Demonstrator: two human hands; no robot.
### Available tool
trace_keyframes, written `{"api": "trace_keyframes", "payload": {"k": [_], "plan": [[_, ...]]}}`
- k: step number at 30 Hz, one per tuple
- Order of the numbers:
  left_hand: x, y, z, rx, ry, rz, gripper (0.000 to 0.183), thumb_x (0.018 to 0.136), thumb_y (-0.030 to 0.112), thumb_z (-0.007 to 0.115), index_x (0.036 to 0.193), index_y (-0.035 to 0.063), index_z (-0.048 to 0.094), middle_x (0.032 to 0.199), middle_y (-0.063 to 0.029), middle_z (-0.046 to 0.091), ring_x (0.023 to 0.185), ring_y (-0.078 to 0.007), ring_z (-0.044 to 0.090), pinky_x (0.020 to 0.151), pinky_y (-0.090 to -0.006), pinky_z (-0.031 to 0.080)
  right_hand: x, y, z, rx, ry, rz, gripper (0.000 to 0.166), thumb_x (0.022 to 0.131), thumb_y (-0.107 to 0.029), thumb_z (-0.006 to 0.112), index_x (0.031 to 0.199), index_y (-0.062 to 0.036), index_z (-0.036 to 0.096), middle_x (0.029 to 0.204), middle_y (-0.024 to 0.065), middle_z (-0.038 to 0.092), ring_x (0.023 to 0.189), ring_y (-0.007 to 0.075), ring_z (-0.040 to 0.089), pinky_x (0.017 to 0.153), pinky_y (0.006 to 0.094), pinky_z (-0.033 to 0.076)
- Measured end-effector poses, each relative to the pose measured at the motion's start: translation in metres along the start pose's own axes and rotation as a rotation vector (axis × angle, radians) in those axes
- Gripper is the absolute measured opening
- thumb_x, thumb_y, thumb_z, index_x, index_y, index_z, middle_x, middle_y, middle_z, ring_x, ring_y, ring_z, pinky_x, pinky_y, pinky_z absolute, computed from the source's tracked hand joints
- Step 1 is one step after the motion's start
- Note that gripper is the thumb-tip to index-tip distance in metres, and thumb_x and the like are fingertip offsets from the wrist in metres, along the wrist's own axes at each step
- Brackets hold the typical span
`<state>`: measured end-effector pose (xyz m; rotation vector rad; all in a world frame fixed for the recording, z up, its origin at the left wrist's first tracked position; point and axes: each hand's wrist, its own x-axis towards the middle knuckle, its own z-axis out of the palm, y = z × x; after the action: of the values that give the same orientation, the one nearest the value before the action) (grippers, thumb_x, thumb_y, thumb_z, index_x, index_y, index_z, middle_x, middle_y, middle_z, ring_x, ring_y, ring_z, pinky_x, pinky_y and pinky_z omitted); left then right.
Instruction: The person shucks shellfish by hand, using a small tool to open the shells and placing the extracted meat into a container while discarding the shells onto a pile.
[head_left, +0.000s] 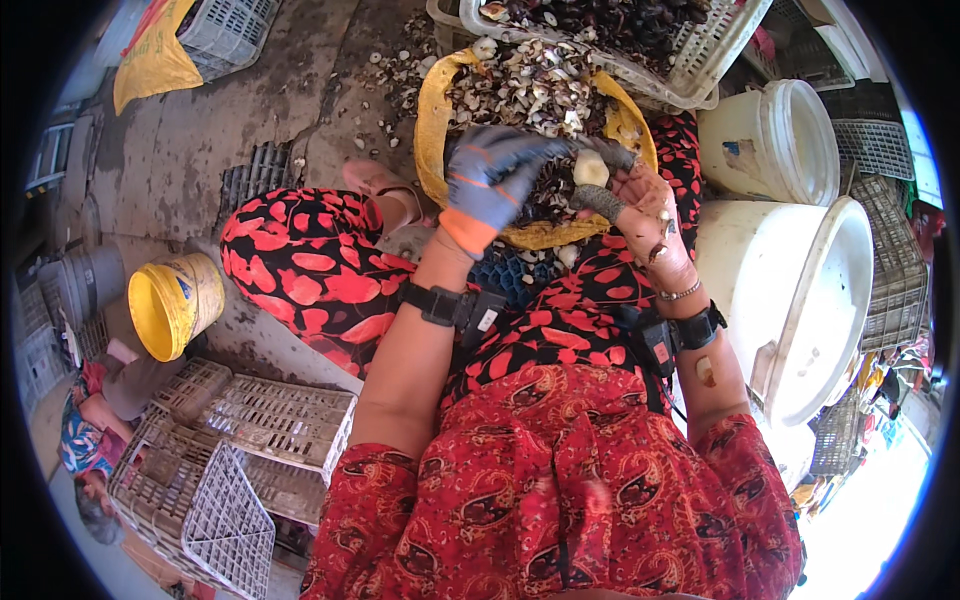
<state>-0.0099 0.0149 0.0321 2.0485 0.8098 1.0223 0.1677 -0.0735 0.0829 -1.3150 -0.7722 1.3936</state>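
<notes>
My right hand (637, 191), with grey covers on thumb and fingers, pinches a pale rounded shellfish (591, 168) over an open yellow woven sack (433, 131). Shell fragments cling to its palm and wrist. Just left of the shellfish is my left hand (491, 176), in a grey-blue glove with an orange cuff. Its fingers are motion-blurred, so whether they hold anything cannot be seen. Heaped in the sack are broken shells (536, 90) and dark shell pieces. Beyond it stands a white plastic crate (694, 64) of dark shellfish (622, 26).
Large white buckets (739, 292) (750, 142) stand close on the right. A yellow bucket (199, 296) and stacked plastic crates (277, 420) are on the left, with another person (97, 420) beyond. Shell bits litter the concrete floor (270, 105). A blue plastic mesh piece (502, 281) lies beneath my wrists.
</notes>
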Motion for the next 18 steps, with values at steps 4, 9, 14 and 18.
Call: {"api": "trace_keyframes", "payload": {"k": [4, 9, 14, 18], "plan": [[-0.015, -0.037, 0.014, 0.084, 0.067, -0.197, 0.022, 0.078, 0.008, 0.064, 0.098, 0.0103, 0.071, 0.090, -0.0113, 0.066, 0.084, -0.0307, 0.062, 0.078, -0.0382, 0.048, 0.002, 0.001, -0.007, 0.007, -0.018, 0.021, 0.043, 0.081, -0.002, 0.066, 0.121, 0.0037, 0.050, 0.110, 0.0125, 0.061, 0.094, 0.0194, 0.063, 0.078, 0.0298, 0.055], [-0.009, -0.036, 0.017, -0.172, 0.190, -0.417, 0.021, 0.079, 0.005, 0.063, 0.098, 0.0066, 0.070, 0.093, -0.0126, 0.067, 0.086, -0.0288, 0.064, 0.076, -0.0335, 0.050, 0.017, 0.013, -0.031, 0.524, -0.161, -0.018, 0.049, 0.086, -0.029, 0.062, 0.124, -0.0004, 0.050, 0.117, 0.0138, 0.058, 0.106, 0.0296, 0.060, 0.091, 0.0442, 0.051], [-0.013, -0.032, 0.020, -0.412, 0.172, -0.594, 0.022, 0.088, -0.001, 0.057, 0.109, -0.0023, 0.062, 0.102, -0.0056, 0.065, 0.089, -0.0124, 0.061, 0.079, -0.0241, 0.048, 0.072, -0.008, -0.063, 0.299, -0.115, 0.205, 0.036, 0.093, -0.033, 0.052, 0.111, -0.0026, 0.055, 0.105, 0.0101, 0.061, 0.088, 0.0194, 0.061, 0.070, 0.0342, 0.054], [-0.017, -0.039, 0.029, -0.405, 0.201, -0.621, 0.026, 0.087, 0.001, 0.061, 0.112, -0.0043, 0.058, 0.101, -0.0073, 0.065, 0.088, -0.0122, 0.061, 0.079, -0.0237, 0.049, 0.160, 0.003, -0.125, -1.102, -0.029, -0.490, 0.017, 0.074, -0.013, 0.061, 0.089, -0.0053, 0.060, 0.087, 0.0152, 0.059, 0.077, 0.0286, 0.058, 0.066, 0.0362, 0.050]]}}
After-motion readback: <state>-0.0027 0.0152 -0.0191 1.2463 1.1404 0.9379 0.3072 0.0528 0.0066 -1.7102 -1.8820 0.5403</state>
